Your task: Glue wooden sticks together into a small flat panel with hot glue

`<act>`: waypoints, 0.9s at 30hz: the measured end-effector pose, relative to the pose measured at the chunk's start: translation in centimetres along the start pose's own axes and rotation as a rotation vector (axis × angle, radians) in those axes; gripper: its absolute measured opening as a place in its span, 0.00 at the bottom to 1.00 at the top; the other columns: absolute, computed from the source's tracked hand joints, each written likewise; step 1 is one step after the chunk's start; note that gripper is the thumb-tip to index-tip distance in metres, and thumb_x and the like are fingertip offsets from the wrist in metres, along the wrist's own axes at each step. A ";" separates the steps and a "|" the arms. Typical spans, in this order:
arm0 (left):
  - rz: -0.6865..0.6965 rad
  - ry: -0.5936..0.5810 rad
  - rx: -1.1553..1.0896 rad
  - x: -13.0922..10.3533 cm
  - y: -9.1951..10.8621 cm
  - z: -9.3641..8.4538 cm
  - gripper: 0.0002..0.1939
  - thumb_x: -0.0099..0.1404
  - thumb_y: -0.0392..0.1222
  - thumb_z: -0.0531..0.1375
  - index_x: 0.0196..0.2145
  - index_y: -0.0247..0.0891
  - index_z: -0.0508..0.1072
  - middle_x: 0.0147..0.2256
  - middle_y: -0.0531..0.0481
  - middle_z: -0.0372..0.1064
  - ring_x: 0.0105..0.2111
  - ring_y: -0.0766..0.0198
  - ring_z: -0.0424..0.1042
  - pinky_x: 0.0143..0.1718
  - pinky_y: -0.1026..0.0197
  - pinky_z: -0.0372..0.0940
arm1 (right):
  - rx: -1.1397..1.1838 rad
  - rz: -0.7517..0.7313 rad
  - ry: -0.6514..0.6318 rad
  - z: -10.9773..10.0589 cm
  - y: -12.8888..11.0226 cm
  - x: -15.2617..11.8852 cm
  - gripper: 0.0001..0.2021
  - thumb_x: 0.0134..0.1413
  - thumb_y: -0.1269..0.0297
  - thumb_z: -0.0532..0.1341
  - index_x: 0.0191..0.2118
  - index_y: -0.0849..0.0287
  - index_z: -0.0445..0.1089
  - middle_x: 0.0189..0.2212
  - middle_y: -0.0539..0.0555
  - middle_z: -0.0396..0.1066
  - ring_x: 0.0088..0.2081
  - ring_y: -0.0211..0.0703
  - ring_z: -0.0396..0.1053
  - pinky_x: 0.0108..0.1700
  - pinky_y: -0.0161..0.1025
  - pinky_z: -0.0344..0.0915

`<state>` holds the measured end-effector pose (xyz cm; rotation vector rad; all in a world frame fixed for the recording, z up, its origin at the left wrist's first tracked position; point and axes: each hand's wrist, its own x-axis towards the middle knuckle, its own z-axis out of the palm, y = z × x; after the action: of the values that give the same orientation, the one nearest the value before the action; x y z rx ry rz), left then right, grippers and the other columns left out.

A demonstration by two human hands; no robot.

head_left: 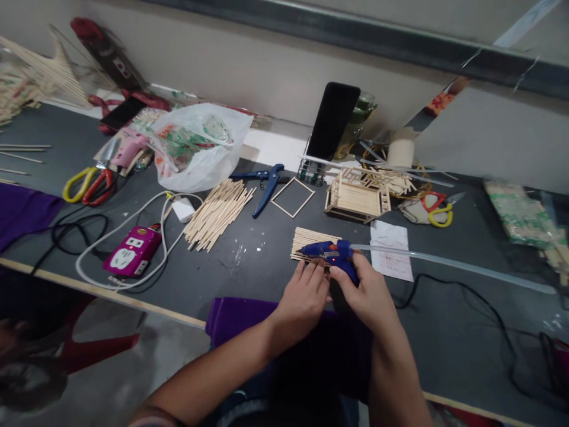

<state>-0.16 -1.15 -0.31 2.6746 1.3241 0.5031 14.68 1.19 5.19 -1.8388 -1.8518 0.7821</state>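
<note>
My right hand point(371, 293) is closed around the handle of a blue glue gun point(329, 252), its nozzle pointing left. A long clear glue stick point(462, 267) sticks out of its back. Under the gun lies a small panel of wooden sticks point(306, 236) set side by side. My left hand point(306, 293) is at the panel's near edge, fingers bent and close together against it; the gun partly hides the fingertips. Behind the panel are a square stick frame point(293, 197) and a small box-like stick model point(355, 198).
Left of the panel lie a loose pile of sticks point(220, 213), a blue cutter point(267, 190) and a purple power outlet point(133, 252) with cables. A phone point(333, 118) leans at the back. Scissors point(438, 209) and white paper point(391, 252) are right; purple cloth point(240, 314) is in front.
</note>
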 end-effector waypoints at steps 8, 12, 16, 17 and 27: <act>-0.015 -0.018 -0.007 -0.1 -0.1 0.1 0.23 0.68 0.46 0.53 0.57 0.29 0.64 0.59 0.35 0.61 0.61 0.48 0.58 0.62 0.46 0.51 | 0.333 -0.012 0.074 0.0 1.1 0.0 0.15 0.55 0.54 0.60 0.44 0.58 0.67 0.34 0.54 0.75 0.30 0.42 0.70 0.32 0.37 0.66; -0.008 -0.013 -0.009 -0.2 -0.3 0.3 0.20 0.68 0.45 0.53 0.53 0.30 0.67 0.59 0.34 0.61 0.62 0.49 0.57 0.61 0.46 0.52 | 0.608 0.055 0.148 -0.8 1.4 -0.3 0.15 0.55 0.55 0.62 0.45 0.57 0.66 0.28 0.50 0.74 0.18 0.32 0.58 0.19 0.32 0.56; 0.006 0.019 -0.017 -0.1 -0.4 0.2 0.17 0.68 0.42 0.54 0.51 0.30 0.69 0.58 0.35 0.62 0.61 0.47 0.59 0.60 0.45 0.55 | 0.801 0.100 0.269 -1.7 2.3 -0.8 0.14 0.54 0.57 0.63 0.43 0.58 0.66 0.29 0.51 0.74 0.17 0.29 0.54 0.18 0.30 0.54; 0.015 0.035 -0.024 -0.1 -0.4 0.0 0.16 0.68 0.40 0.54 0.50 0.30 0.69 0.57 0.35 0.63 0.60 0.47 0.59 0.59 0.46 0.56 | 0.826 0.117 0.294 -1.8 2.6 -1.0 0.13 0.53 0.57 0.64 0.42 0.58 0.67 0.29 0.50 0.74 0.16 0.28 0.55 0.18 0.30 0.54; -0.258 0.213 -0.153 -1.4 -3.3 -3.2 0.09 0.67 0.37 0.55 0.45 0.35 0.69 0.45 0.41 0.69 0.46 0.53 0.66 0.49 0.50 0.65 | 0.956 0.317 0.562 -3.2 7.0 -2.4 0.15 0.42 0.57 0.70 0.31 0.59 0.67 0.20 0.44 0.63 0.20 0.31 0.59 0.18 0.28 0.59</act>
<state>-4.55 -0.39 1.55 2.3353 1.5859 0.8355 22.18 -1.06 3.30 -1.4659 -0.6394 0.9055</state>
